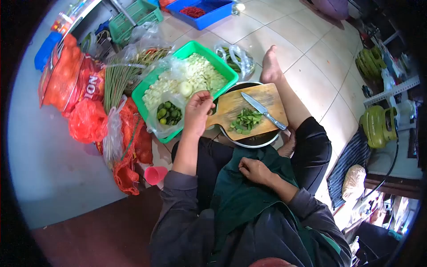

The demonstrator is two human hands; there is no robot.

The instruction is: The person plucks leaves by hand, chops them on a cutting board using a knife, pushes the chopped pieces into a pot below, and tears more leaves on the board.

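Note:
My left hand [199, 111] is raised between the green basin and the cutting board, its fingers pinched on a thin stem [207, 82]. In my lap, my right hand [255, 171] lies with curled fingers on the dark green apron [240, 196]; what they hold, if anything, is hidden. The wooden cutting board [227, 104] rests across a round pot [253, 143]. On it are a pile of green leaves [245, 121] and a knife [263, 110]. Chopped white pieces [202, 66], a peeled onion [185, 88] and a bag of small green limes [169, 114] fill the green basin [138, 95].
Red net sacks [71, 75] and long green beans [116, 84] lie at left, near a pink cup [155, 175]. A blue tray [213, 12] with red chillies [193, 12] and a plastic bag [235, 60] stand ahead. Green gas cylinders [378, 127] are at right.

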